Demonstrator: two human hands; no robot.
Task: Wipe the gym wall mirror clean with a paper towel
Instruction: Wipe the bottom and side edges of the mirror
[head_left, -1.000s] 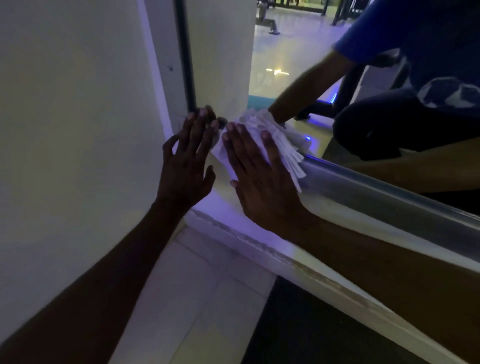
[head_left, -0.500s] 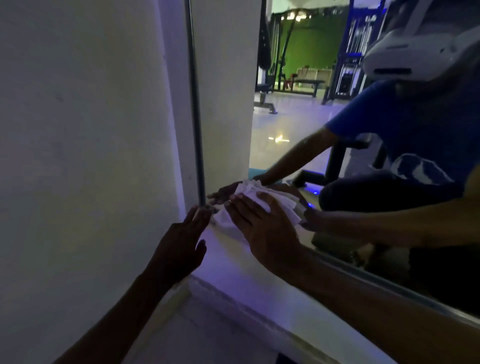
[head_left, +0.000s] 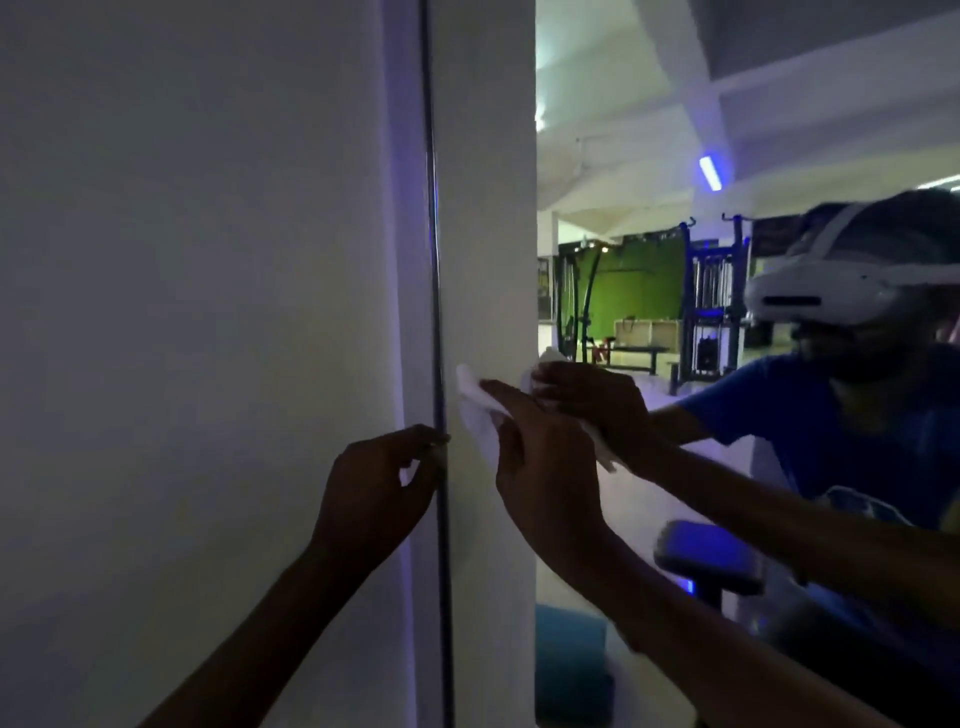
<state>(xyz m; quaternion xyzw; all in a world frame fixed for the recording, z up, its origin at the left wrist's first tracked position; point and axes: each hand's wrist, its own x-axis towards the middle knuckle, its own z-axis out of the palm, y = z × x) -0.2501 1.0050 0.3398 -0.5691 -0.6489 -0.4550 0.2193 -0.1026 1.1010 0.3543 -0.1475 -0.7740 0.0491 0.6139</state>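
Mirror (head_left: 488, 208): wall-mounted glass, upright; its left border is a thin dark vertical strip (head_left: 435, 312) running top to bottom of view.
Wall (head_left: 182, 312): plain pale surface left of the strip.
Paper towel (head_left: 475, 410): white, crumpled wad flat against the glass just right of the strip; long axis slants from upper left to lower right, its free corner pointing up-left toward the strip.
Right hand (head_left: 540, 467): fingers extended over the towel, pressing it to the mirror; fingertips aim up-left.
Left hand (head_left: 374, 488): at the strip, below and left of the towel; fingers curled, tips meeting the strip; whether it pinches anything cannot be told.
Open room: unobstructed glass above the towel and to its right.
Reflection: person in blue shirt (head_left: 831, 431) with white headset (head_left: 831, 286); gym equipment (head_left: 711, 306) behind.
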